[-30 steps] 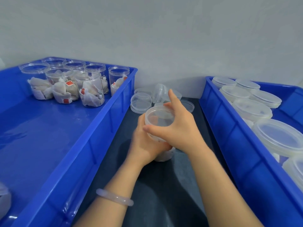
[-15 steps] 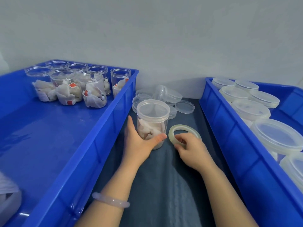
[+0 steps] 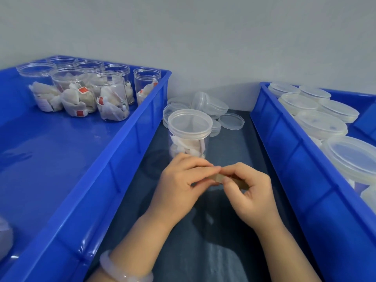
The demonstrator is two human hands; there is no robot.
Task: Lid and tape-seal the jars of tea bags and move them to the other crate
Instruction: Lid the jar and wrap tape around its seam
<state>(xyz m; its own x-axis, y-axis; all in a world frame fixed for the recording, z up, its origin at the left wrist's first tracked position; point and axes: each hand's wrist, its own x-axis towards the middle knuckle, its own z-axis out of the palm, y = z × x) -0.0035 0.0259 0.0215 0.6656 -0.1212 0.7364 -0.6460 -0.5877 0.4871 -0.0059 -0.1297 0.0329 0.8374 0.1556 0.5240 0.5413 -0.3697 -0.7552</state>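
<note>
Clear lidded jar [image 3: 190, 135] of white tea bags upright on dark desk [image 3: 234, 151] between two blue crates, loose lids [image 3: 232, 121] behind it; tape roll [image 3: 220, 178] pinched between left hand [image 3: 179, 188] and right hand [image 3: 250, 192] just before it; open filled jars [image 3: 109, 96] in left crate [image 3: 122, 143], closed jars [image 3: 321, 123] in right crate [image 3: 284, 149].

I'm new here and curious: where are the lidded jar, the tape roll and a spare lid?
lidded jar [image 3: 190, 123]: head view, top of its lid.
tape roll [image 3: 220, 177]: head view, its visible tan edge.
spare lid [image 3: 231, 121]: head view, its centre.

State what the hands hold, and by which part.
Both hold the tape roll: the right hand grips its rim, the left hand pinches its edge, likely the tape end.
</note>
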